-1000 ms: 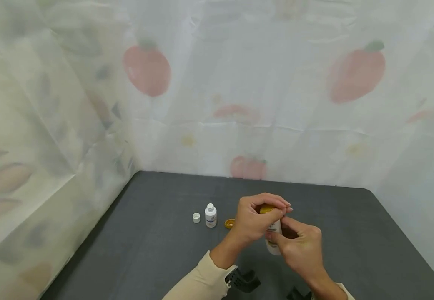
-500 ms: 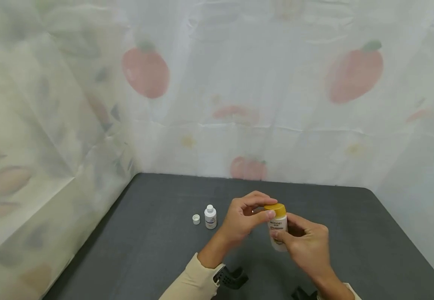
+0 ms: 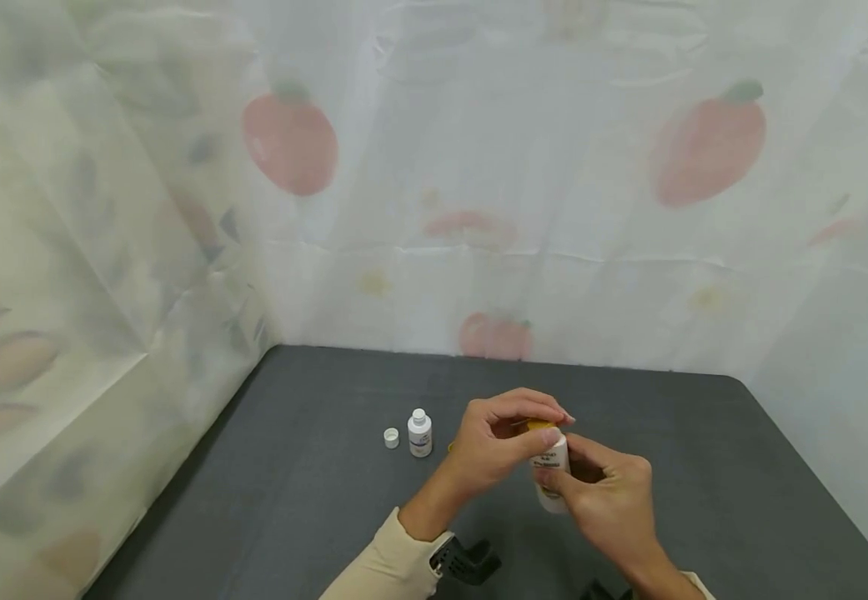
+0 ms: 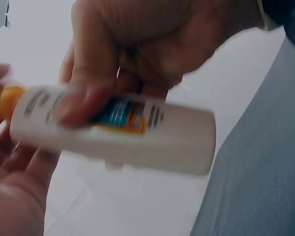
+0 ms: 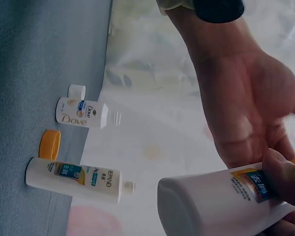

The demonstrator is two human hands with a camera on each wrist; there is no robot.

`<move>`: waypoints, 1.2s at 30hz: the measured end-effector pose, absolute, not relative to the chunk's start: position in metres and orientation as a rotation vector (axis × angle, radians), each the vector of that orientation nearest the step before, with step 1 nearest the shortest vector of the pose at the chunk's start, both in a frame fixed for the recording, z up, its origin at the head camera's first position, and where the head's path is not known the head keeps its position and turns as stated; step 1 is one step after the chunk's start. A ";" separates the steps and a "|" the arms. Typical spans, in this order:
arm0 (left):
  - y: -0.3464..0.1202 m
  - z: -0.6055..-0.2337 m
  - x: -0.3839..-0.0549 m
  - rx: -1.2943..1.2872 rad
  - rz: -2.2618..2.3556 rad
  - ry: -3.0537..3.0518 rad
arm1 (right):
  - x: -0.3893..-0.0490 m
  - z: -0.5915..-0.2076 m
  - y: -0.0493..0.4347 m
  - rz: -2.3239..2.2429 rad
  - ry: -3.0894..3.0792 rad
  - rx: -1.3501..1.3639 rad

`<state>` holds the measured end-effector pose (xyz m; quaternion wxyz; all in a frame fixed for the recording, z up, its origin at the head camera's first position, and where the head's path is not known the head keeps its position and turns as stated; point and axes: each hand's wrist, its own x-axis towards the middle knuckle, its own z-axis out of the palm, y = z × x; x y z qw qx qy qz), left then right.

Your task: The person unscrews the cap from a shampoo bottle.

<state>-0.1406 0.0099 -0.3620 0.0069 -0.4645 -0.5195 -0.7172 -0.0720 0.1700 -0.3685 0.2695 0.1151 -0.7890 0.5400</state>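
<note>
My right hand [image 3: 614, 496] grips a white plastic bottle [image 3: 551, 479] round its body, the thumb lying across the label. The bottle leans slightly in the head view. At its top, my left hand [image 3: 497, 437] pinches the yellow cap [image 3: 542, 425], with fingers arched over it. The left wrist view shows the bottle's full length, its blue-and-yellow label partly behind the right thumb and the cap [image 4: 7, 101] at the left between the left hand's fingers. In the right wrist view the bottle's flat base [image 5: 179, 206] faces the camera.
A small white Dove bottle [image 3: 420, 435] stands uncapped, a white cap [image 3: 392, 437] beside it. The right wrist view also shows an uncapped white bottle [image 5: 76, 180] with a yellow cap [image 5: 50, 144] next to it. Printed sheeting [image 3: 554, 167] surrounds the dark table [image 3: 313, 475].
My left fingers spread off the cap, showing it half a second ago, then closed over it again. The bottle shifted slightly right, then a little back left, staying in the right hand.
</note>
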 end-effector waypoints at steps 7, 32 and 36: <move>0.005 -0.365 -0.141 -1.425 -2.230 -1.652 | -0.071 -0.371 0.170 1.442 -2.133 0.308; 0.008 -0.365 -0.136 -1.426 -2.165 -1.633 | -0.063 -0.368 0.174 1.408 -2.173 0.333; 0.013 -0.363 -0.133 -1.396 -2.140 -1.624 | -0.062 -0.371 0.171 1.344 -2.141 0.408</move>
